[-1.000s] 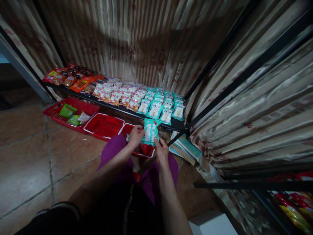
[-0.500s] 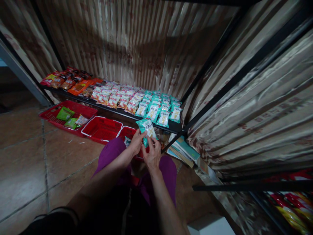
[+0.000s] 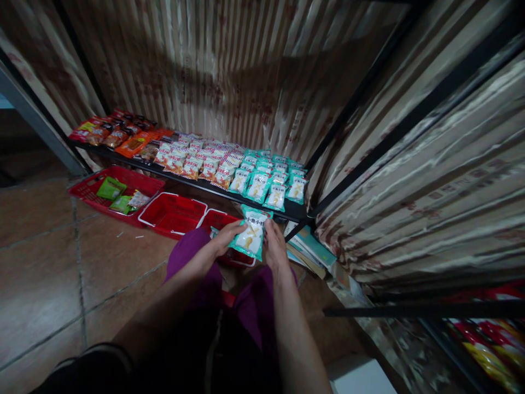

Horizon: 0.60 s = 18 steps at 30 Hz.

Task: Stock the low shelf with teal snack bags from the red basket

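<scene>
Both my hands hold a teal and white snack packet (image 3: 251, 232) in front of my knees. My left hand (image 3: 225, 236) grips its left edge, and my right hand (image 3: 274, 244) grips its right edge. Just beyond the packet runs a low black shelf (image 3: 293, 210). Rows of matching teal packets (image 3: 268, 178) lie on the shelf's right end, red and white packets (image 3: 197, 158) in the middle, and orange and red packets (image 3: 118, 131) at the left. My purple trousers (image 3: 192, 254) show below my arms.
Three red baskets stand on the tiled floor under the shelf; the left basket (image 3: 92, 189) holds a few green packets, the middle basket (image 3: 174, 210) looks bare. Books (image 3: 314, 249) are stacked by the shelf's right leg. Striped curtain walls and black shelf frames close in behind and on the right.
The packet has turned so its printed face shows towards me. My right hand has moved from below it to its right edge. My left hand has kept its hold.
</scene>
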Tool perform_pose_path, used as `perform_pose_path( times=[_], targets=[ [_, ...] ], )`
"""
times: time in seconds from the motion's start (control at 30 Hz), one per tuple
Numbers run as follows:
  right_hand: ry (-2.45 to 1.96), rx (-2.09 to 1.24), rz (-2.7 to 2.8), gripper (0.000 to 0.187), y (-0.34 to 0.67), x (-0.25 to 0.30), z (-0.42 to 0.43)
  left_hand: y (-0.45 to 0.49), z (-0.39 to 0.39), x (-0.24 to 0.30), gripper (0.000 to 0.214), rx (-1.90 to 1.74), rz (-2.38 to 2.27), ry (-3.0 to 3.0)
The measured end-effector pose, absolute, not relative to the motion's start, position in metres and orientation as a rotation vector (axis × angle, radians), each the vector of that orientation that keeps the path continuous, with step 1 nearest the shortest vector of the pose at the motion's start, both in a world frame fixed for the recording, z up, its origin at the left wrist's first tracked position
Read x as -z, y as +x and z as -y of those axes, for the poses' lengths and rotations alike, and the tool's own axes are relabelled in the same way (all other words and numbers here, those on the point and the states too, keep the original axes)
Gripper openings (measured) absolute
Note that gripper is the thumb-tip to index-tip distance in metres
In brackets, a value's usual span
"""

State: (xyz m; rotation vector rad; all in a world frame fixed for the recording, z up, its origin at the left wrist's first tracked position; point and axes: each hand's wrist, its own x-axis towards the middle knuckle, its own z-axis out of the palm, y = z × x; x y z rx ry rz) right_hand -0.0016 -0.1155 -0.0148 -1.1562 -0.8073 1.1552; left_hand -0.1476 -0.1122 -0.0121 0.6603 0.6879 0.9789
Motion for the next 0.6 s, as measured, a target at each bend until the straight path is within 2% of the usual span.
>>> perform_pose_path(
  times=[0.07, 0.3, 0.6],
  targets=[
    [-1.107, -1.249, 0.705, 0.045, -0.003, 0.011, 0.115, -0.146, 0.115, 0.013, 0.050, -0.930, -0.685, 0.720],
    [-1.190, -1.081, 0.450, 0.036, -0.005, 0.008, 0.110, -0.145, 0.124, 0.022, 0.052, -0.894, -0.726, 0.801],
    [-1.263, -1.098, 0.386, 0.037, 0.000, 0.012, 0.102, -0.144, 0.126, 0.027, 0.054, -0.898, -0.707, 0.761]
  ],
)
